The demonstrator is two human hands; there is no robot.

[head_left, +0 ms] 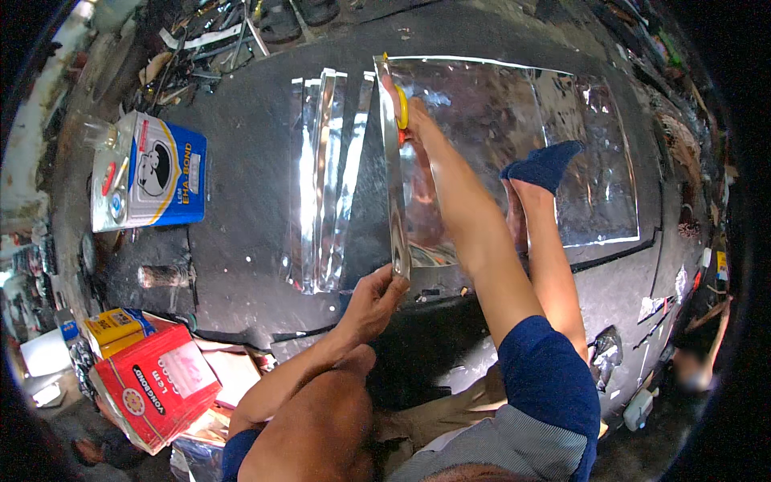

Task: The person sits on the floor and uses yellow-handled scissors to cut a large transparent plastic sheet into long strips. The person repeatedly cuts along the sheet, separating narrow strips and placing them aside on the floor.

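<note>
My left hand point(376, 301) pinches the near end of a narrow shiny silver strip point(393, 201), which runs away from me along the left edge of a large silver sheet point(474, 104). At the strip's far part, my right hand point(414, 117) is closed around yellow-handled scissors point(403, 108); the blades cannot be made out. Whether the strip is fully separate from the sheet, I cannot tell. Left of it lie several cut silver strips point(325, 177), side by side. A foot in a dark blue sock point(546, 166) rests on the sheet's right half.
A blue-and-white tin point(166, 173) stands at the left on the dark work surface point(241, 161), near a short metal cylinder point(163, 276). Red point(157, 386) and yellow point(115, 331) boxes sit at lower left. Scraps point(213, 48) lie at far left. Another person point(695, 369) is at lower right.
</note>
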